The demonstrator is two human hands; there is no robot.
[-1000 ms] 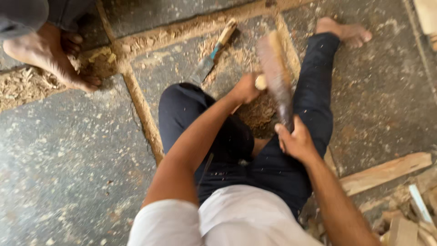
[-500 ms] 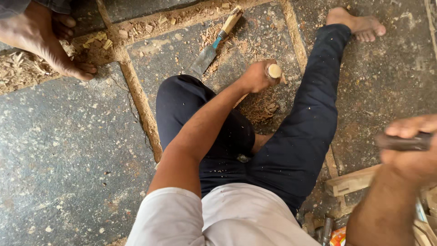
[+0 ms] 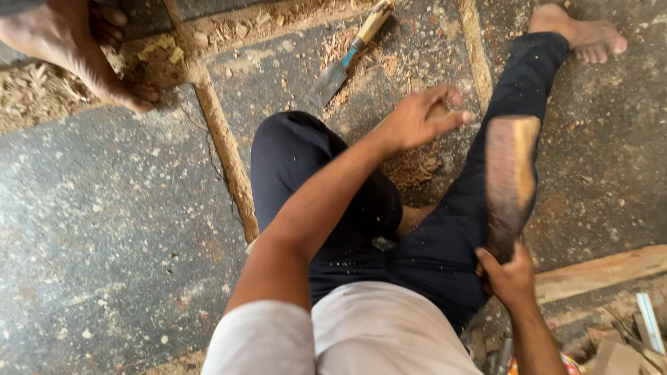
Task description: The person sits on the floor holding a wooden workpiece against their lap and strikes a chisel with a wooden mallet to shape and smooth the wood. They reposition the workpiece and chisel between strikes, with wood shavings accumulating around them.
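Observation:
I sit on the stone floor with my legs in dark trousers spread out. My left hand reaches forward between them and closes around a small wooden piece, held over a heap of wood shavings. My right hand grips the lower end of a flat, worn wooden mallet, which points away from me above my right leg. The mallet's head is a short way right of my left hand and does not touch it.
A chisel with a wooden handle and blue collar lies on the floor beyond my left knee. Another person's bare foot rests at the top left. My own bare foot is at the top right. Wood offcuts lie at the right.
Half a second ago my right hand was out at the far right with a dark object. It has come back in and now holds the mallet over my right leg. My left hand stays put.

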